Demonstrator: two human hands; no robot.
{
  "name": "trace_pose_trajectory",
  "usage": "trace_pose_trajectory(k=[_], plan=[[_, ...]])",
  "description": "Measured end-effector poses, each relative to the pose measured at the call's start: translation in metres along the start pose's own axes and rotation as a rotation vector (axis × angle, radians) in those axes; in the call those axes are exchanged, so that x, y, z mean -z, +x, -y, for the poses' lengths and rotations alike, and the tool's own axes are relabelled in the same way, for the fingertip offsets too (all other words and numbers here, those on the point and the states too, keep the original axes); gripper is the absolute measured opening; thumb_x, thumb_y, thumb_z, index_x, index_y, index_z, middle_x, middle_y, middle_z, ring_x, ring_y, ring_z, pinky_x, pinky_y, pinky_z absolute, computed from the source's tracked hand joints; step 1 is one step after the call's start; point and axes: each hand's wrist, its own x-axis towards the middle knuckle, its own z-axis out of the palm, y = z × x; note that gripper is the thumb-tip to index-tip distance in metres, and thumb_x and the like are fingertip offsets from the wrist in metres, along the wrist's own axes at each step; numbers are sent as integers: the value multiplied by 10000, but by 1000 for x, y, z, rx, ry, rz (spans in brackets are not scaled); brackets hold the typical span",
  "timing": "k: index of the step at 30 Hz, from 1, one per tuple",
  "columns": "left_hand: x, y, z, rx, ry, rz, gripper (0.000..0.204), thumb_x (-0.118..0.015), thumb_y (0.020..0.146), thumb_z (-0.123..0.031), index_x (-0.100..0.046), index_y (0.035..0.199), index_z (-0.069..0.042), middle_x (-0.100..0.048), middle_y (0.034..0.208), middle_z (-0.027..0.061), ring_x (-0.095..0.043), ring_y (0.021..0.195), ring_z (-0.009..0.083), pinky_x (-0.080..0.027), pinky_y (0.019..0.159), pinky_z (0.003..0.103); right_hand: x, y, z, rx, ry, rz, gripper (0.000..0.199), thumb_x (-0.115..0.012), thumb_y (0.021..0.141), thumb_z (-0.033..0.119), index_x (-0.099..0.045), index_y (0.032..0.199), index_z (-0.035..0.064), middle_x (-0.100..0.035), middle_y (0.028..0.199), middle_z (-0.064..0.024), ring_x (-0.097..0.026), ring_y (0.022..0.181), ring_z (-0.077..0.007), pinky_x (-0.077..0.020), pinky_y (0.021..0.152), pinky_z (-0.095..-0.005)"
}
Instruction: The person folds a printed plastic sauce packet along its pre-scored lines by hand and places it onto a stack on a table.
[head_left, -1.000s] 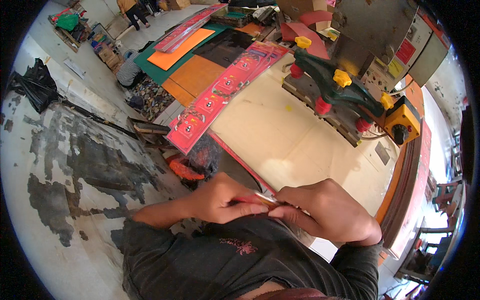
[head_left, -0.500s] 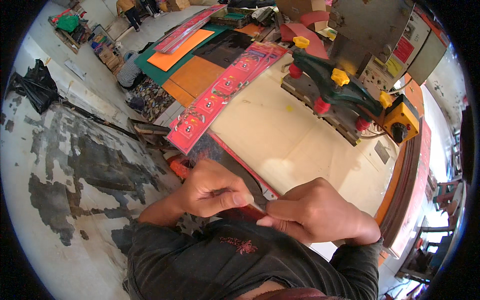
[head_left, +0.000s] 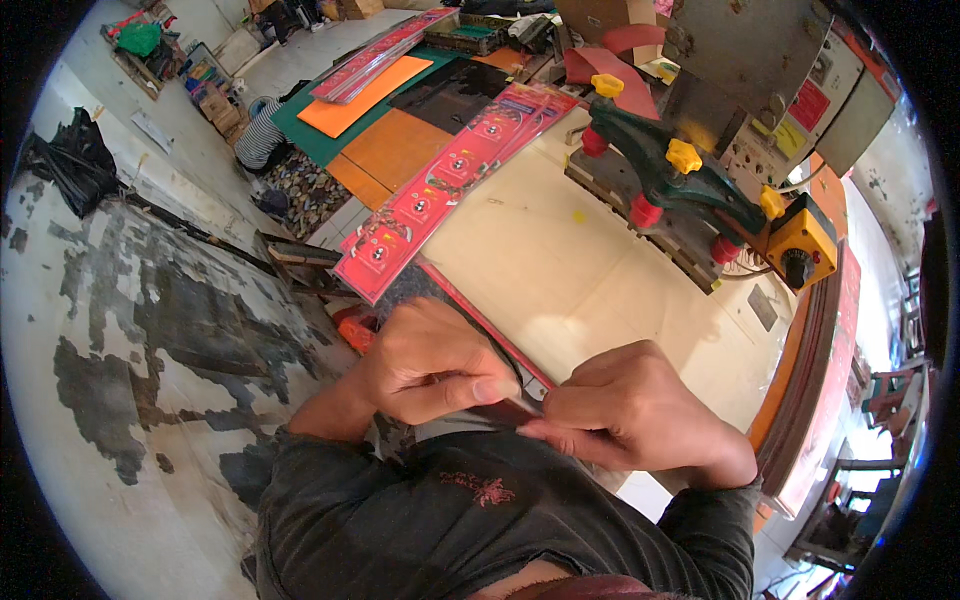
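Head view, looking down on two bare hands close together above a dark shirt with a small reddish print. Left hand curled, thumb pressed against the bent forefinger, gripping one end of a thin dark strip. Right hand curled likewise, thumb and forefinger pinching the other end of the same strip. Short length of it visible across the gap between the two sets of fingertips, the rest hidden behind them; material and full shape too small to make out.

Just beyond the fingers, a broad cream work surface, red along the edge nearest the left fingers. Near the left knuckles, partly hidden, an orange-red object. Farther ahead and left of the fingers, long red printed sheets lying over the cream surface's edge. Past those, a black sheet, and a bright orange sheet on a green mat. Ahead and right of the fingers, well apart from them, a dark green clamp bar topped with yellow knobs, beside a yellow control box with a black dial. Far left of the fingers, a black plastic bag against a patchy wall.
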Motion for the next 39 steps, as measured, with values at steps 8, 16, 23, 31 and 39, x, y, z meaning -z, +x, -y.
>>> trace_pose_trajectory(k=[8, 16, 23, 31, 39], plan=[[0, 1, 7, -11, 212, -101, 113, -790, 932, -171, -770, 875, -75, -715, 722, 62, -681, 596, 230, -485, 564, 337, -6, 5, -1, -16, -278, -143, 197, -748, 946, 251, -652, 853, 106, -562, 594, -56, -641, 568, -291, -499, 509, -427], [-8, -7, 13, -29, 225, -253, 112, -819, 917, -168, -776, 925, -65, -758, 800, 70, -738, 690, 215, -526, 622, 317, -5, 4, 4, -205, -311, -113, 157, -743, 948, 190, -656, 895, 70, -589, 628, -111, -651, 590, -325, -501, 537, -431], [-4, -24, 25, 243, 172, -374, 202, -823, 930, -128, -758, 1060, 12, -801, 935, 105, -774, 855, 148, -573, 742, 288, 7, -8, 5, -367, -93, -499, 236, -689, 1036, 246, -705, 940, 31, -646, 664, -78, -629, 538, -197, -467, 505, -310], [-2, -47, 68, 408, 144, -431, 152, -754, 977, -109, -712, 918, 24, -701, 851, 23, -628, 822, 65, -498, 742, 251, 38, -10, -3, -520, 174, -914, 367, -611, 1086, 382, -650, 914, 59, -547, 607, 24, -476, 472, -41, -292, 433, -217], [-11, -51, 81, 354, 33, -628, 246, -730, 1026, -141, -649, 856, 17, -522, 760, -55, -400, 675, 15, -304, 593, 215, 42, -7, -31, -597, 311, -664, 308, -672, 1070, 325, -700, 1042, 19, -612, 646, 10, -504, 515, -37, -364, 471, -224]])
